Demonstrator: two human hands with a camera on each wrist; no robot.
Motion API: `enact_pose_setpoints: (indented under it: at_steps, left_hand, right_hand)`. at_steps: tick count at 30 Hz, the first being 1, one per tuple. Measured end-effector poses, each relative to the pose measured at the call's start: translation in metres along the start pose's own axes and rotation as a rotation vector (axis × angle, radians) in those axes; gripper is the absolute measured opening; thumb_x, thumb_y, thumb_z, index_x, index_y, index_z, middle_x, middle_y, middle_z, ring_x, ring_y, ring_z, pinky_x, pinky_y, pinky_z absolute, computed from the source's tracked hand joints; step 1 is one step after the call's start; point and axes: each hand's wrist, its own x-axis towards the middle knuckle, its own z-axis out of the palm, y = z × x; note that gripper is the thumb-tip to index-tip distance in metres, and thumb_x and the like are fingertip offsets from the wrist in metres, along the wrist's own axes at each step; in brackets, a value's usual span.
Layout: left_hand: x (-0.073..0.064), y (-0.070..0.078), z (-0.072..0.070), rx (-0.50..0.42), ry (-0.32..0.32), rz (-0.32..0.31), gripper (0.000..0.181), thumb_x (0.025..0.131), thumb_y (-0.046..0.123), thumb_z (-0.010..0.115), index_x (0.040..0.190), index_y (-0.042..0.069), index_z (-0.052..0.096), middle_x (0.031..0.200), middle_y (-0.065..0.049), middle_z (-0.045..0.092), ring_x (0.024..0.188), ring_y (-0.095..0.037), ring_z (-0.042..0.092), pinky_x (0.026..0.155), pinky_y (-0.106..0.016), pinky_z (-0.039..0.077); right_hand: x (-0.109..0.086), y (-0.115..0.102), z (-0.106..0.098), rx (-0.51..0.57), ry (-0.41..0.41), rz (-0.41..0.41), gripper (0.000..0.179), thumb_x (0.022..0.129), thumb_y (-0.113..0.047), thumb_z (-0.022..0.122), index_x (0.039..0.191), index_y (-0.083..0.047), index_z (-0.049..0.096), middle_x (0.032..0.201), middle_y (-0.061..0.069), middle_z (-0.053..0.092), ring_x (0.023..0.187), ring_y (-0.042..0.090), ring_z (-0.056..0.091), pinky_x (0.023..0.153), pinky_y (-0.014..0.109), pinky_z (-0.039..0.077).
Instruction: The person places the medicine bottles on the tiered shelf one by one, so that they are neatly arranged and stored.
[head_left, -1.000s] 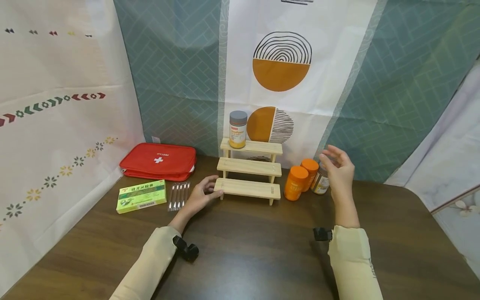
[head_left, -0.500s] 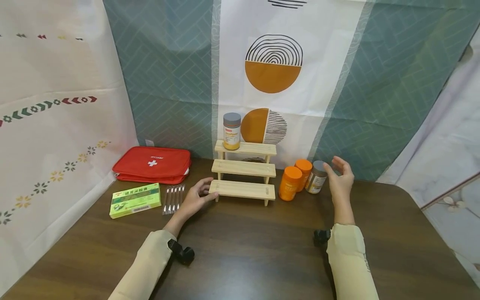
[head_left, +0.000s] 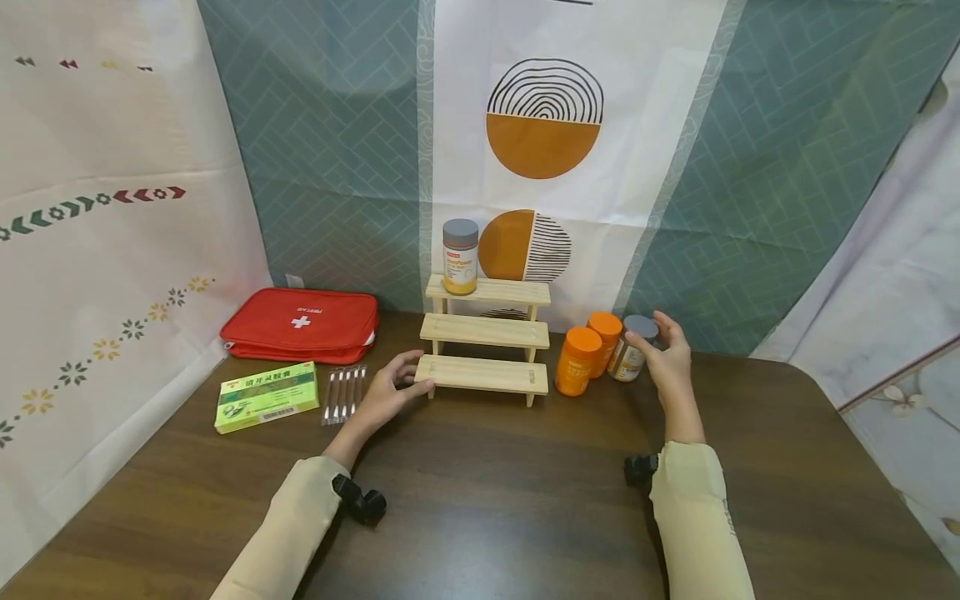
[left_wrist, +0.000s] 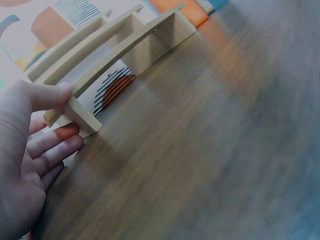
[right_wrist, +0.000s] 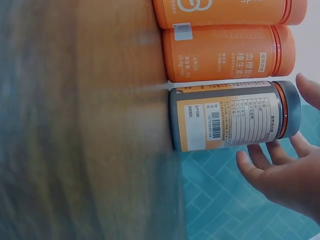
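Observation:
My left hand (head_left: 386, 395) is at the left end of a three-step wooden display shelf (head_left: 482, 374). In the left wrist view its thumb (left_wrist: 52, 95) presses on top of the lowest plank, and the other fingers curl beneath and beside the leg. At the right, my right hand (head_left: 666, 360) surrounds the cap of a grey-capped supplement bottle (head_left: 626, 358), thumb on one side and fingers on the other. The right wrist view shows this bottle (right_wrist: 225, 117) upright on the table, with a gap between thumb and cap. A similar grey-capped bottle (head_left: 461, 258) stands on the shelf's top step, left end.
Two orange bottles (head_left: 577, 361) stand between the shelf and the grey-capped bottle. To the left lie a red first-aid pouch (head_left: 300, 325), a green-yellow medicine box (head_left: 267, 397) and a pack of cotton swabs (head_left: 344, 395). A patterned cloth (head_left: 337, 167) hangs behind the table.
My right hand has come lower and leftward, from beside the grey-capped bottle to around its cap. The left hand stays at the shelf. The head view has shifted slightly.

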Motion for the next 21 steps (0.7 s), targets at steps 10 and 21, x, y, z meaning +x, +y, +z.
enact_pose_setpoints:
  at_steps: [10, 21]
  left_hand:
    - [0.001, -0.001, 0.001, -0.011, -0.003, -0.02, 0.06, 0.089, 0.014, 0.071, 0.141, 0.0, 0.045, 0.121, -0.026, 0.066, 0.106, -0.033, 0.062, 0.091, -0.034, 0.045]
    - [-0.012, 0.035, -0.004, 0.004, -0.032, -0.029, 0.059, 0.091, 0.009, 0.066, 0.141, -0.008, 0.041, 0.123, -0.032, 0.062, 0.109, -0.04, 0.059, 0.093, -0.039, 0.044]
  right_hand:
    - [0.002, 0.004, -0.001, -0.014, 0.001, 0.048, 0.072, 0.092, -0.014, 0.066, 0.154, -0.012, 0.029, 0.155, 0.016, 0.036, 0.134, 0.026, 0.038, 0.11, 0.037, 0.034]
    - [0.003, 0.005, -0.001, -0.013, -0.004, 0.061, 0.073, 0.092, -0.013, 0.066, 0.154, -0.011, 0.028, 0.157, 0.018, 0.031, 0.139, 0.031, 0.035, 0.115, 0.045, 0.031]
